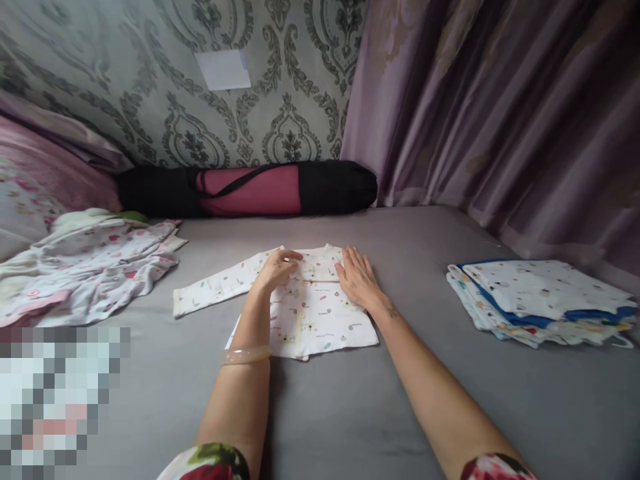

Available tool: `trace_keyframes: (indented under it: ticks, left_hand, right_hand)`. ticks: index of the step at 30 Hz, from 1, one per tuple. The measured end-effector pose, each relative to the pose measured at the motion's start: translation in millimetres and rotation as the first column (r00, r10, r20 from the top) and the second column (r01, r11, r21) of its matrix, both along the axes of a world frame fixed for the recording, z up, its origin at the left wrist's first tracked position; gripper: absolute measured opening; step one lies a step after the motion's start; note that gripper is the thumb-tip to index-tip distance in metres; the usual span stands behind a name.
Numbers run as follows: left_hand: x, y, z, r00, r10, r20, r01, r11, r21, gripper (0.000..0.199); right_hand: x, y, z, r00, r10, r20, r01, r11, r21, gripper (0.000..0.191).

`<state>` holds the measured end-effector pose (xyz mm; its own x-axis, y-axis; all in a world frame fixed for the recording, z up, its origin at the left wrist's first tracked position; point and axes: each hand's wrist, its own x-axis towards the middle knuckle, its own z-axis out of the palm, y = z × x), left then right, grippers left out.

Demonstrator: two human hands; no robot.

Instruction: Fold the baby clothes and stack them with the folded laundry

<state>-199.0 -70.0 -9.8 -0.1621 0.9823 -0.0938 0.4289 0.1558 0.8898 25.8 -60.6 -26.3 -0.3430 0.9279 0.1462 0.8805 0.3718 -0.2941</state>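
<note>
Apparently mid-fold, the shirt (327, 313) lies under an unclenched right hand (359, 280) and a left hand (276, 268) of unclear grip; its outstretched sleeve (215, 293) likely needs folding.

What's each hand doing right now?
Left hand: partly curled over the white printed shirt; whether it grips cannot be told.
Right hand: open, flat along the shirt's edge.

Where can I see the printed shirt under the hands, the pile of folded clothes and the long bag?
Printed shirt (320, 313): head view, on its lower body part.
Pile of folded clothes (545, 288): head view, on its top piece.
Long bag (263, 193): head view, on its pink middle section.
</note>
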Motion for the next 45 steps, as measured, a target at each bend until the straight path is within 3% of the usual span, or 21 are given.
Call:
trace_keyframes:
  ticks: [8,14,20,26,34,39,45]
  left_hand:
    - [1.0,-1.3,0.6,0.991,0.086,-0.104,-0.089,0.996,-0.021,0.037]
    - [7.0,4.7,-15.0,0.956,0.086,-0.281,-0.077,0.996,0.042,0.03]
    - [10.2,9.5,-34.2,0.966,0.185,-0.182,-0.17,0.981,0.096,0.022]
    - [3.0,10.3,-35.8,0.939,0.133,-0.316,-0.123,0.991,0.05,0.03]
    - [6.8,-11.6,-31.9,0.887,0.082,-0.455,-0.006,0.986,0.166,0.035]
    - [-0.8,-30.5,-19.7,0.872,0.014,-0.49,0.052,0.991,0.121,0.037]
    - [-28.7,-63.9,-21.6,0.879,0.135,-0.458,-0.037,0.976,0.216,0.039]
  right_hand:
    - [2.8,4.7,-14.4,0.996,0.037,0.077,-0.033,0.997,-0.063,0.059]
    - [1.4,5.8,-14.7,0.995,0.023,0.095,-0.017,0.998,-0.066,0.059]
    - [1.9,10.6,-18.7,0.992,0.023,0.124,-0.014,0.997,-0.073,0.059]
    - [1.9,13.3,-19.7,0.991,0.021,0.134,-0.009,0.996,-0.087,0.058]
    - [1.3,15.0,-20.4,0.992,0.017,0.128,-0.006,0.996,-0.088,0.059]
    - [0.3,14.1,-19.3,0.99,0.026,0.136,-0.017,0.997,-0.073,0.059]
    - [-2.0,17.5,-17.3,0.983,0.025,0.183,-0.005,0.994,-0.108,0.058]
